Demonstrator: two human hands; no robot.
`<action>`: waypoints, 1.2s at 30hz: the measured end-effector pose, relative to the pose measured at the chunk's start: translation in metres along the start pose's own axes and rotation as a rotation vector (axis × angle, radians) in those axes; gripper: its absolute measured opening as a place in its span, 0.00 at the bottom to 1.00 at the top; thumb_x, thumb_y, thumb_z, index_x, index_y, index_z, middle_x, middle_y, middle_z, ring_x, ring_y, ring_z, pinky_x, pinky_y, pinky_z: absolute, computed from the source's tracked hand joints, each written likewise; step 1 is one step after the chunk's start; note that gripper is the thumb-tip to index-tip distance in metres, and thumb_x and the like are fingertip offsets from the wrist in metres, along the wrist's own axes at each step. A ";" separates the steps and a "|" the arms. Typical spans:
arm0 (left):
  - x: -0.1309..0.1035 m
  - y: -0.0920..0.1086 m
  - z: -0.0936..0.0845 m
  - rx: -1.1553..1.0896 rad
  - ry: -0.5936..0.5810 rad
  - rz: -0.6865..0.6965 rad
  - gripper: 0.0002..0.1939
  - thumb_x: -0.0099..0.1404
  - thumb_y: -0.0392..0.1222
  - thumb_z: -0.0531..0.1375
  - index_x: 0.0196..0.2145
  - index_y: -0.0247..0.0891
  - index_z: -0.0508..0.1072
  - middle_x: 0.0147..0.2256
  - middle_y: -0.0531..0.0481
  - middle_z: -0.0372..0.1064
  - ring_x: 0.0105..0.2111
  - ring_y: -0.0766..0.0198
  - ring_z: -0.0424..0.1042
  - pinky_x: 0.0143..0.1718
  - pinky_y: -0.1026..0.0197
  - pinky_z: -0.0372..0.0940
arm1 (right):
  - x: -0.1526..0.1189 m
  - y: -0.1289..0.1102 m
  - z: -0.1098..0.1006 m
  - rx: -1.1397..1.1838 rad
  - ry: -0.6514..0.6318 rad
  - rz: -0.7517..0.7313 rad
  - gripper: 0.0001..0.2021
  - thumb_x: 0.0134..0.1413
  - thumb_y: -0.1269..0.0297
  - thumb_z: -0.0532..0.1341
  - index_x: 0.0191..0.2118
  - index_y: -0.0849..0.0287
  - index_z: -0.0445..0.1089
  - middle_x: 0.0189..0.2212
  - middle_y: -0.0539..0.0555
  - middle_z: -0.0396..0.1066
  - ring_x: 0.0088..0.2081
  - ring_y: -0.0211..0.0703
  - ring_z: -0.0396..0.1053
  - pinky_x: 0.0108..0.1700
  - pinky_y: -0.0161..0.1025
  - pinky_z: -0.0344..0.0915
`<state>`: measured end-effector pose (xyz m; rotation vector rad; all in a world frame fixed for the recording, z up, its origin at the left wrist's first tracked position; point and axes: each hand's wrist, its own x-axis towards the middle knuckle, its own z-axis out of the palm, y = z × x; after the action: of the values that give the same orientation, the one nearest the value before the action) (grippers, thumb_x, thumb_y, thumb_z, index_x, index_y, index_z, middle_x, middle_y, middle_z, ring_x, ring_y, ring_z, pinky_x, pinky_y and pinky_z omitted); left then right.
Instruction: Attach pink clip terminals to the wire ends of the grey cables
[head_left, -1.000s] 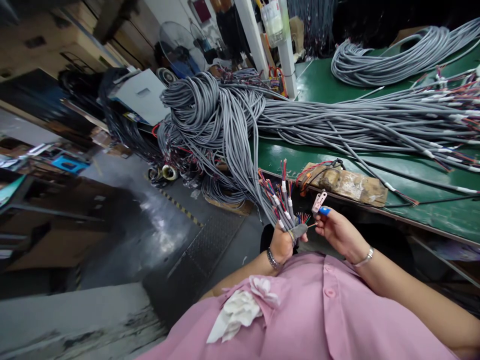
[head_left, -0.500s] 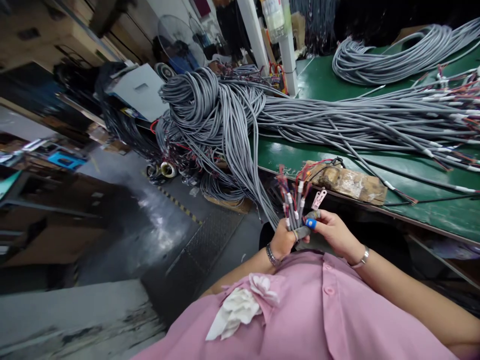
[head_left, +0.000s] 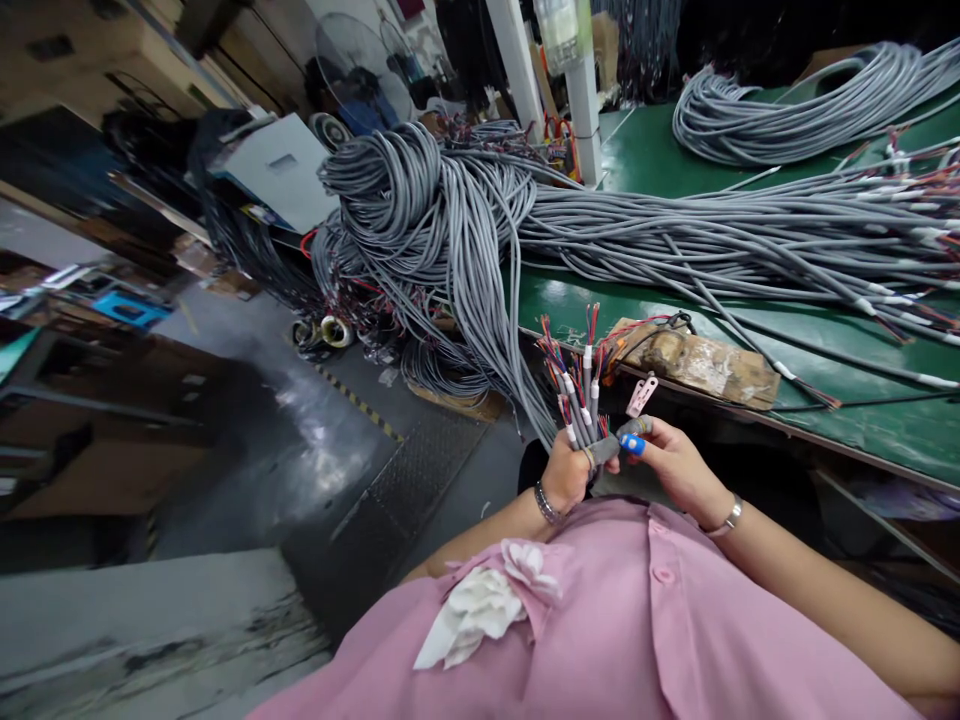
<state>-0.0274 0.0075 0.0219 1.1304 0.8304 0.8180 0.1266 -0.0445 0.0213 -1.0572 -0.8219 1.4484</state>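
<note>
My left hand [head_left: 568, 474] is closed around a bundle of grey cables [head_left: 576, 405], whose white-banded ends fan upward with thin coloured wires showing. Grey wrapping covers its thumb. Close by on the right, my right hand [head_left: 671, 462] has thumb and forefinger pinched together near the left thumb; blue tape wraps the thumb and grey wrapping the forefinger. Whatever lies in that pinch is too small to make out. Just above the right hand is a pink clip [head_left: 642, 396]. From the bundle, cables run up to a large grey cable pile [head_left: 420, 210] at the bench edge.
A worn wooden block [head_left: 697, 365] sits at the front edge of the green bench [head_left: 555, 300]. Long grey cables [head_left: 720, 235] stretch across the bench, and a coil [head_left: 795, 110] lies farther back. A white post [head_left: 583, 120] rises behind. Left is grey floor [head_left: 315, 480].
The cable ends now stand more spread and sharper to see. My right hand has shifted slightly right, away from the left thumb. The left hand keeps its hold.
</note>
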 end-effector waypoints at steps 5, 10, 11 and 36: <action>-0.003 -0.002 -0.003 0.062 -0.088 -0.059 0.17 0.55 0.50 0.65 0.23 0.32 0.73 0.19 0.47 0.70 0.19 0.65 0.68 0.24 0.62 0.63 | 0.005 -0.007 0.009 -0.002 -0.085 0.013 0.12 0.52 0.54 0.65 0.30 0.57 0.68 0.21 0.51 0.73 0.25 0.41 0.68 0.32 0.39 0.62; -0.003 -0.005 -0.005 0.093 -0.080 -0.026 0.16 0.56 0.50 0.64 0.24 0.31 0.74 0.20 0.47 0.70 0.20 0.65 0.68 0.24 0.63 0.63 | 0.007 -0.009 0.006 0.010 -0.070 0.043 0.11 0.50 0.56 0.66 0.31 0.58 0.69 0.20 0.50 0.72 0.23 0.39 0.66 0.29 0.37 0.59; -0.003 -0.006 -0.005 0.088 -0.066 -0.009 0.16 0.57 0.49 0.64 0.23 0.31 0.74 0.20 0.47 0.70 0.20 0.65 0.68 0.24 0.63 0.63 | 0.007 -0.009 0.005 0.019 -0.071 0.048 0.11 0.50 0.56 0.67 0.32 0.59 0.70 0.21 0.51 0.72 0.24 0.39 0.67 0.29 0.37 0.58; 0.001 0.010 0.008 -0.102 0.058 -0.031 0.11 0.53 0.44 0.67 0.23 0.33 0.73 0.18 0.50 0.68 0.18 0.66 0.67 0.21 0.64 0.62 | 0.021 -0.005 -0.019 0.365 0.174 0.150 0.21 0.52 0.42 0.60 0.33 0.57 0.72 0.30 0.52 0.69 0.27 0.37 0.63 0.31 0.36 0.65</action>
<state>-0.0214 0.0077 0.0331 1.0056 0.8430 0.8608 0.1467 -0.0247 0.0154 -0.9613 -0.3422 1.5358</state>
